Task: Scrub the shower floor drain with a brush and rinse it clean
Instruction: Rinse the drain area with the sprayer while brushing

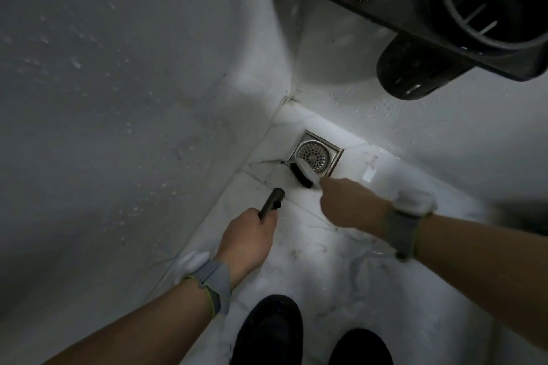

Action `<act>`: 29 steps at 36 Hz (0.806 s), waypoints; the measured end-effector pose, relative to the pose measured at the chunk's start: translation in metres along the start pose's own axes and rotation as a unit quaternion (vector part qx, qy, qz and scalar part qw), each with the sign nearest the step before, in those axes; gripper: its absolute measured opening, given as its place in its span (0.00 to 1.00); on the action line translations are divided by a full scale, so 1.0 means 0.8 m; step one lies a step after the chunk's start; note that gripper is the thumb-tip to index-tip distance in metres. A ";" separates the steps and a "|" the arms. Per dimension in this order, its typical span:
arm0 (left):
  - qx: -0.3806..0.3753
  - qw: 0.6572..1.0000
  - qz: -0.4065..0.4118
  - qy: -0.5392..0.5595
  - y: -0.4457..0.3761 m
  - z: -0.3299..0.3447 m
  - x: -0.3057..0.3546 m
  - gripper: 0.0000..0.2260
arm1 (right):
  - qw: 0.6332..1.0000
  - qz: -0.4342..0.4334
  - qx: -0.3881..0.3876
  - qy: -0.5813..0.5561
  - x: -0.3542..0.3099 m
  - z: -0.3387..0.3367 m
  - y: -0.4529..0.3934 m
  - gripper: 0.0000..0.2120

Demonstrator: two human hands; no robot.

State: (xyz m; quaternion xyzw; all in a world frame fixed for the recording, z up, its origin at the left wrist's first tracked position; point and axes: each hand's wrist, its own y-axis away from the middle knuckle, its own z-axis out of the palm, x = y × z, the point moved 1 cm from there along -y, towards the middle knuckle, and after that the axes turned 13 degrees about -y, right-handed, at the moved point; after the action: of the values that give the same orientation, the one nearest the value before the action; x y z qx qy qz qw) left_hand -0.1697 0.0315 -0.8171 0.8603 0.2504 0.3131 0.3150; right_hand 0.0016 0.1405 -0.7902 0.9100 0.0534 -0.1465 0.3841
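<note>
A square steel drain (pixel 315 155) with a round perforated strainer sits in the corner of the white marble shower floor. A brush (pixel 305 174) with a black back and white bristles lies across the drain's near edge. My right hand (pixel 351 205) grips the brush from behind; its handle is hidden inside my fist. My left hand (pixel 248 238) holds a dark cylindrical spray nozzle (pixel 271 203), which points toward the drain from the lower left. No water stream is visible.
White walls with water drops close in on the left and behind the drain. A dark wall-mounted rack (pixel 415 6) with a round holder hangs overhead at the upper right. My two dark shoes (pixel 268 332) stand on the floor below my hands.
</note>
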 end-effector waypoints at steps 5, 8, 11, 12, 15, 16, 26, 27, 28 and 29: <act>0.002 1.000 0.008 -0.001 -0.001 0.000 0.004 0.20 | 0.998 0.016 0.046 0.041 0.003 -0.046 -0.028 0.09; -0.004 1.000 0.007 0.004 0.001 0.004 0.004 0.20 | 0.998 -0.015 0.052 0.015 -0.008 -0.016 -0.023 0.09; -0.005 1.000 0.003 0.004 0.001 0.006 0.001 0.21 | 0.998 -0.021 0.045 0.028 -0.003 0.010 -0.001 0.13; -0.006 1.000 0.002 0.004 0.001 0.006 0.000 0.20 | 0.998 -0.015 0.045 0.044 0.004 0.007 0.003 0.13; -0.011 1.000 -0.001 0.002 -0.001 0.005 -0.002 0.20 | 0.995 -0.014 0.026 0.099 0.013 -0.023 -0.008 0.11; -0.011 1.000 -0.001 0.000 -0.001 0.005 -0.002 0.21 | 0.993 -0.018 0.029 0.110 0.011 -0.032 -0.016 0.11; -0.016 1.000 0.000 0.002 -0.002 0.007 -0.008 0.21 | 0.976 -0.045 0.075 0.198 0.035 -0.018 -0.008 0.14; -0.017 1.000 -0.002 0.007 -0.003 0.007 -0.010 0.21 | 0.967 -0.042 0.086 0.234 0.040 -0.028 -0.009 0.14; -0.016 1.000 -0.003 0.010 -0.004 0.006 -0.011 0.22 | 0.962 -0.042 0.087 0.257 0.041 -0.038 -0.013 0.14; -0.015 1.000 -0.004 0.011 -0.005 0.006 -0.011 0.22 | 0.960 -0.048 0.087 0.263 0.038 -0.049 -0.017 0.15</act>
State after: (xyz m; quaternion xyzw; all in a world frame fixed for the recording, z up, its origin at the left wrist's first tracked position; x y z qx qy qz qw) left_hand -0.1733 0.0267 -0.8263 0.8507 0.2525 0.3252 0.3267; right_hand 0.0370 0.1773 -0.7828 0.9426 0.1837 0.0759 0.2684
